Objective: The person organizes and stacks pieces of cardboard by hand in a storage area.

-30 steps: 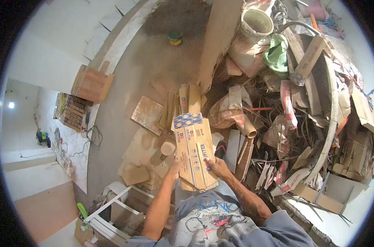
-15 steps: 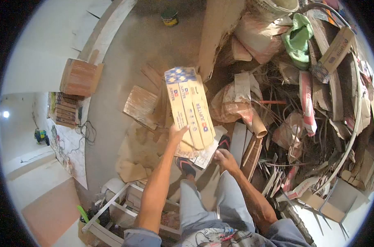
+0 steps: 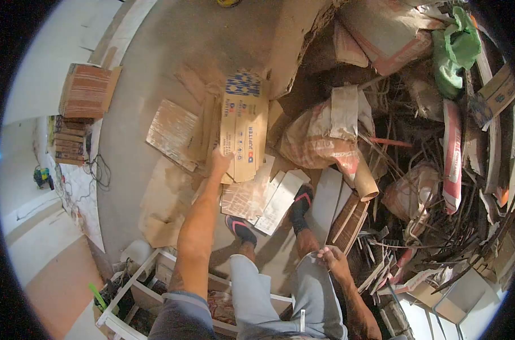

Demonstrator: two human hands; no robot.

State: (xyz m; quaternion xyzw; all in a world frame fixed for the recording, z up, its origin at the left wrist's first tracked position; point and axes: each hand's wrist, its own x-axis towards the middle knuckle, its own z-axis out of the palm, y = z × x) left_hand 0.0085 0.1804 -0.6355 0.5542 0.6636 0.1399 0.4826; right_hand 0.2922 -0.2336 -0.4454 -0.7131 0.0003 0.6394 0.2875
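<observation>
Half a second ago the printed carton (image 3: 246, 130) was up in the air in the left hand (image 3: 221, 161); now it is down on the floor pile, just left of the bulging sack (image 3: 308, 139) as the person faces it. The right hand (image 3: 334, 262) has drawn back to the right knee, nearer the person than the sack.

Biggest of all is the scrap heap (image 3: 419, 141), rods and torn pieces spreading away to the right of the sack. A wide brown panel (image 3: 291, 39) rises beyond the sack, a little to its left. The white frame (image 3: 126, 290) sits well apart from the sack, on its near left side. The carton lies flat, blue pattern at the far end, JUPITER lettering up. Farther left of the sack, past the carton, is a streaked board (image 3: 172, 133); a green bag (image 3: 456, 51) hangs well off to the sack's far right. The cardboard tube (image 3: 365, 180) touches the sack's near right side.

The left hand is on the carton's left edge; whether its fingers grip underneath, I can't tell. The right hand's fingers curl at the trouser knee, and I can't tell whether they pinch the cloth.
</observation>
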